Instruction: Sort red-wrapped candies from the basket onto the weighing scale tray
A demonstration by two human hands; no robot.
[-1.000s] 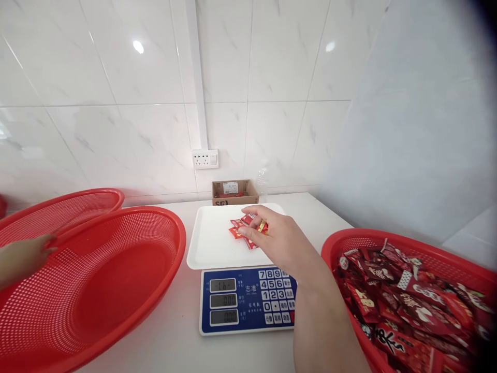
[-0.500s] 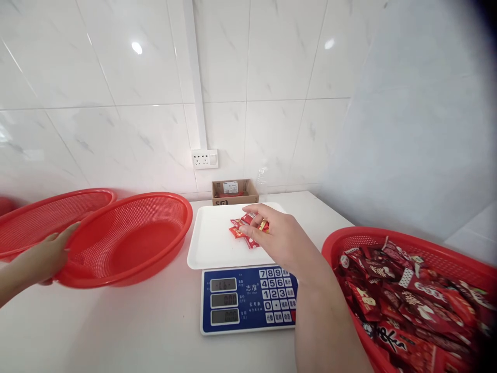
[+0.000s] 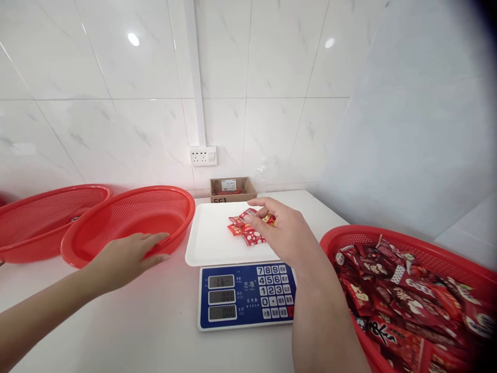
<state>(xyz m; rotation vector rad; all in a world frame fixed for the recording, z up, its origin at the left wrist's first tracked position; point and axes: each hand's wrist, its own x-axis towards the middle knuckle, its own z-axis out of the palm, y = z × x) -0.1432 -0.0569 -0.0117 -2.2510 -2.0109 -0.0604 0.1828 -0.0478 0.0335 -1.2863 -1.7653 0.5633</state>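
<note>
My right hand point(image 3: 285, 233) hovers over a white tray point(image 3: 205, 243), pinching a small red-and-gold packet point(image 3: 269, 219) between its fingers. Just below it, several red snack packets point(image 3: 243, 228) lie in a loose pile on the tray. The tray rests on a blue digital scale point(image 3: 246, 295). My left hand point(image 3: 128, 260) grips the near rim of an empty red mesh basket point(image 3: 128, 207), with fingers inside and thumb outside.
A second red basket point(image 3: 42, 223) stands at the far left, and a red basket point(image 3: 404, 295) full of red packets sits at the right. A cardboard box point(image 3: 229, 189) and a clear plastic bottle point(image 3: 260, 178) stand against the tiled wall.
The empty basket has moved from near me to the back of the table, next to the other basket at left. My right hand has shifted slightly right with its packet.
</note>
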